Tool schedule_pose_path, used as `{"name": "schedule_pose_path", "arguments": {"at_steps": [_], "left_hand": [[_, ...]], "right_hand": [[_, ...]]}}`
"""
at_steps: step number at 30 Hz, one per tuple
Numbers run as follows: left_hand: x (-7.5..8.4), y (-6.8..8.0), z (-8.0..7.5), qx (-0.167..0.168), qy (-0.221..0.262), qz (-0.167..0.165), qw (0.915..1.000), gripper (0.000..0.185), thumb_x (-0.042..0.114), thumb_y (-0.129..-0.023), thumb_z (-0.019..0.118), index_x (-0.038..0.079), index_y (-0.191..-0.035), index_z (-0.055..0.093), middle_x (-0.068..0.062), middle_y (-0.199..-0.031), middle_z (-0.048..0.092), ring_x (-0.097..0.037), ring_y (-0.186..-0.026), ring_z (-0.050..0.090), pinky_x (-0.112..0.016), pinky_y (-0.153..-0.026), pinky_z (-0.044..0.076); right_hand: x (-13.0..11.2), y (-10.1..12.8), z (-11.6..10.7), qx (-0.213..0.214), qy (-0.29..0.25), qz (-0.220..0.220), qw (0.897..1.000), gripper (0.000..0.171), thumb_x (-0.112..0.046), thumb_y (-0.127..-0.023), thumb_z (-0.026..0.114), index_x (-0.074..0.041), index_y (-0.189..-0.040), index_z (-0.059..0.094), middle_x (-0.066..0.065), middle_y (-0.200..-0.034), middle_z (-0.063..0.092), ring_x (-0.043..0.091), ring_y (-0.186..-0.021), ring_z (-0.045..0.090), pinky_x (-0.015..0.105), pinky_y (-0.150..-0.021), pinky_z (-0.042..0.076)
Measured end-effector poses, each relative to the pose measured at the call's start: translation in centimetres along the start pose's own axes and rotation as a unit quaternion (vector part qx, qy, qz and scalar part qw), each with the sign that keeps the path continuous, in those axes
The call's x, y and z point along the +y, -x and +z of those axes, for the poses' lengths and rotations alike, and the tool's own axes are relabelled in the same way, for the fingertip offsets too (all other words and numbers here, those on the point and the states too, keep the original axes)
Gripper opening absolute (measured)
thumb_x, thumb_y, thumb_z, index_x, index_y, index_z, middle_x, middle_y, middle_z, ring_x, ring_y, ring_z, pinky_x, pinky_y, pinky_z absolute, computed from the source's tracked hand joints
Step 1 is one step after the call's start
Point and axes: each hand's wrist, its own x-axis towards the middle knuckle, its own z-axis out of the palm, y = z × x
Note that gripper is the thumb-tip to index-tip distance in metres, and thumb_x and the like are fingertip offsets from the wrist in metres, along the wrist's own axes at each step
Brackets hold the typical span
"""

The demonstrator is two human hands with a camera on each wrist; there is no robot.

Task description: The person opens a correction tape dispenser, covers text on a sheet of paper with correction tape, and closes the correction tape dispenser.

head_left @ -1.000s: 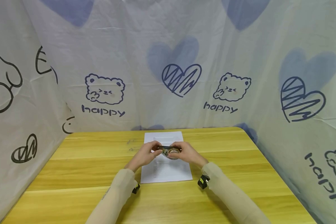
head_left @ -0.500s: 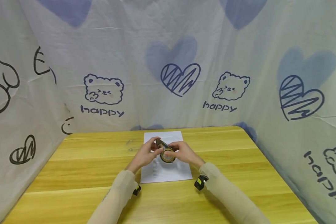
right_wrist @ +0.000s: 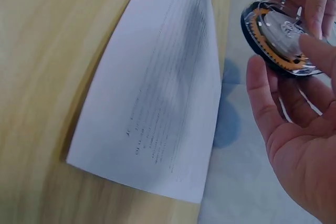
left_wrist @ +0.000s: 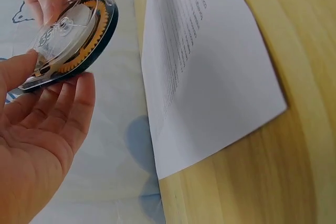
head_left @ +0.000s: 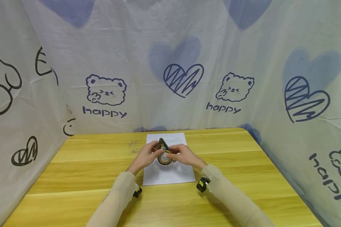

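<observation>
A correction tape dispenser [head_left: 164,154], dark with a clear cover and an orange gear inside, is held up over a printed sheet of paper [head_left: 170,175]. It stands on edge with its pointed tip away from me. My left hand [head_left: 145,157] pinches its left side and my right hand [head_left: 184,155] pinches its right side. In the left wrist view the dispenser [left_wrist: 73,35] sits between my left thumb and fingers [left_wrist: 79,103], with my right hand's fingers behind it. In the right wrist view my right hand [right_wrist: 294,145] cups the dispenser [right_wrist: 278,38] above the paper [right_wrist: 163,103].
The paper lies in the middle of a yellow wooden table [head_left: 88,164]. White cloth printed with bears and hearts [head_left: 184,78] hangs round the back and both sides of the table. A wrist camera [head_left: 201,184] shows on each sleeve.
The dispenser has turned in my hands from lying flat and sideways to standing on edge with its tip pointing away. Both hands have stayed over the paper.
</observation>
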Motion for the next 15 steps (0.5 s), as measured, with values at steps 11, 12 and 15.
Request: {"name": "schedule_pose_path", "arguments": {"at_steps": [11, 12, 15], "left_hand": [[0.08, 0.26, -0.06, 0.003, 0.01, -0.008, 0.9999, 0.044, 0.019, -0.097, 0.06, 0.011, -0.14, 0.052, -0.014, -0.11, 0.067, -0.026, -0.096, 0.068, -0.032, -0.075, 0.056], [-0.04, 0.26, -0.09, 0.006, 0.006, -0.008, 0.9999, 0.045, 0.019, -0.097, 0.06, 0.01, -0.14, 0.052, -0.014, -0.109, 0.067, -0.026, -0.095, 0.068, -0.032, -0.075, 0.056], [-0.29, 0.34, -0.27, 0.012, -0.011, -0.008, 0.9998, 0.046, 0.019, -0.097, 0.06, 0.011, -0.142, 0.051, -0.014, -0.107, 0.068, -0.024, -0.092, 0.068, -0.032, -0.076, 0.057]], "right_hand": [[-0.08, 0.07, 0.55, -0.012, -0.062, 0.02, 0.998, 0.027, -0.019, -0.095, 0.063, -0.004, -0.117, 0.069, 0.018, -0.107, 0.072, 0.026, -0.088, 0.072, 0.045, -0.077, 0.061], [-0.13, 0.12, 0.57, -0.011, -0.065, 0.023, 0.998, 0.027, -0.019, -0.096, 0.062, -0.004, -0.118, 0.068, 0.018, -0.108, 0.072, 0.026, -0.088, 0.072, 0.044, -0.077, 0.061], [-0.11, 0.14, 0.59, -0.01, -0.068, 0.03, 0.997, 0.029, -0.019, -0.098, 0.06, -0.002, -0.12, 0.067, 0.018, -0.11, 0.072, 0.029, -0.091, 0.071, 0.042, -0.079, 0.061]]}}
